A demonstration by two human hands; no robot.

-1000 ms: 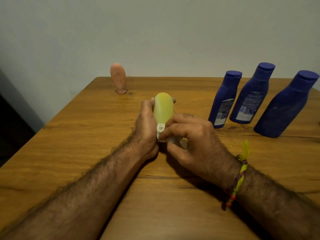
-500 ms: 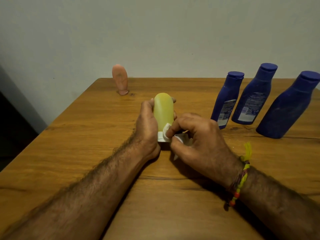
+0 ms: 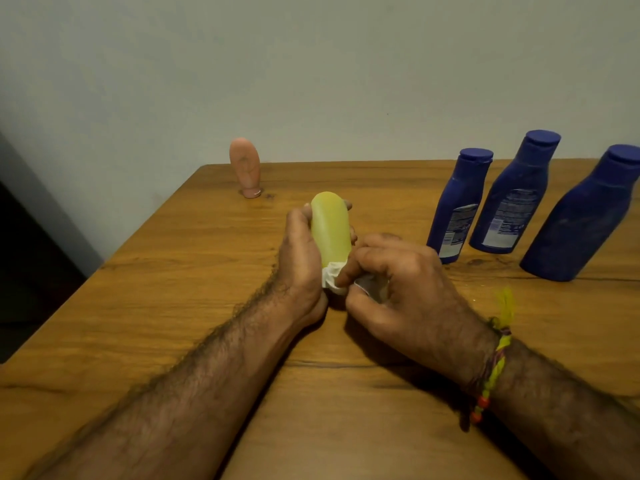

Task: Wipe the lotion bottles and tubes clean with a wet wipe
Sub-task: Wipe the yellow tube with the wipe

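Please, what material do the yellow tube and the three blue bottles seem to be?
Yellow tube: probably soft plastic, matte and slightly translucent, since light glows through it. Blue bottles: likely opaque moulded plastic, dull satin finish, with printed labels visible on two.

The yellow tube's (image 3: 330, 230) lower end sat hidden behind the wet wipe (image 3: 331, 276) (bunched), and the rightmost blue bottle (image 3: 585, 220) was cropped by the frame's edge.

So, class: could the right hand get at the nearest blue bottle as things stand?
Probably yes. The nearest blue bottle stands just beyond the right hand with bare table between. But that hand grips the wipe against the yellow tube, so it must let go first.
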